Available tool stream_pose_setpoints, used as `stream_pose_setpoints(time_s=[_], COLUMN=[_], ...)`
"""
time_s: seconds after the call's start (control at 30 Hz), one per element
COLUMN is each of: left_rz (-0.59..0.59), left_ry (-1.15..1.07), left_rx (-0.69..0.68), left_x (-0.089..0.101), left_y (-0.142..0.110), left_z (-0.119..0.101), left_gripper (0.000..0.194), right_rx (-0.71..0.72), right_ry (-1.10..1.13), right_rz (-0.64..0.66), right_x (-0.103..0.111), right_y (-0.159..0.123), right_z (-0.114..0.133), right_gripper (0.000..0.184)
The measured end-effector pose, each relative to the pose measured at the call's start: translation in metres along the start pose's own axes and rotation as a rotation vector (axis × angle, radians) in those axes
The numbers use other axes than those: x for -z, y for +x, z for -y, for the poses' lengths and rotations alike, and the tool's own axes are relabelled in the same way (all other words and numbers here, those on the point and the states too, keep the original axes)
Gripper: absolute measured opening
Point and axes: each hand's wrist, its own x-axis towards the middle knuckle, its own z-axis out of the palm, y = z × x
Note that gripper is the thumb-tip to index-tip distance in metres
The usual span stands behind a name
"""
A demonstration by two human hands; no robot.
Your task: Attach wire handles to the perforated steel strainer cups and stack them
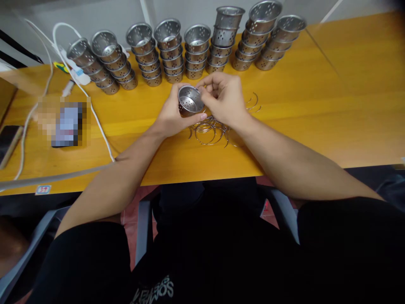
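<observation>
My left hand [172, 114] is wrapped round a small perforated metal cup [190, 100], its mouth tilted up toward me. The thumb lies along the near side and the fingers go behind it. At the cup's right rim, my right hand [223, 99] has thumb and forefinger pinched together; whatever is between them is too small to make out. Just below both hands, a loose heap of thin curved metal wires [210, 131] lies on the yellow table [316, 126], partly covered by my right hand and wrist.
Several stacks of the same perforated cups [171, 50] stand in a row along the back, some leaning. At the left are a blurred-out phone [67, 126], a white cable [96, 122] and a power strip [79, 75]. The table's front edge runs under my forearms.
</observation>
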Motion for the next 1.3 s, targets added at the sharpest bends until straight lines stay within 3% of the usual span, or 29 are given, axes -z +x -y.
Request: stream_pose_setpoints(time_s=[0.47,0.63,0.73,0.83,1.17,1.3], left_rz=[0.000,-0.008,0.014,0.051,0.071,0.075], left_ry=[0.009,-0.034,-0.086,-0.125,-0.073,-0.041], left_rx=[-0.014,-0.013,-0.010,0.002,-0.051,-0.045], left_x=[0.001,0.003,0.005,0.006,0.004,0.005], left_y=[0.000,0.001,0.002,0.000,-0.003,-0.004], left_z=[0.006,0.017,0.022,0.020,0.015,0.011], left_gripper=[0.102,0.101,0.107,0.107,0.093,0.090], right_rx=[-0.029,0.048,0.173,0.179,0.076,0.033], right_ry=[0.005,0.066,0.315,0.497,0.549,0.520], right_rz=[-0.006,0.189,0.314,0.367,0.254,0.275], right_x=[0.004,0.024,0.031,0.030,0.019,0.021], right_y=[-0.002,-0.004,-0.001,0.004,0.005,0.006], right_z=[0.012,0.022,0.014,0.004,-0.001,0.001], right_gripper=[0.047,0.055,0.069,0.077,0.069,0.064])
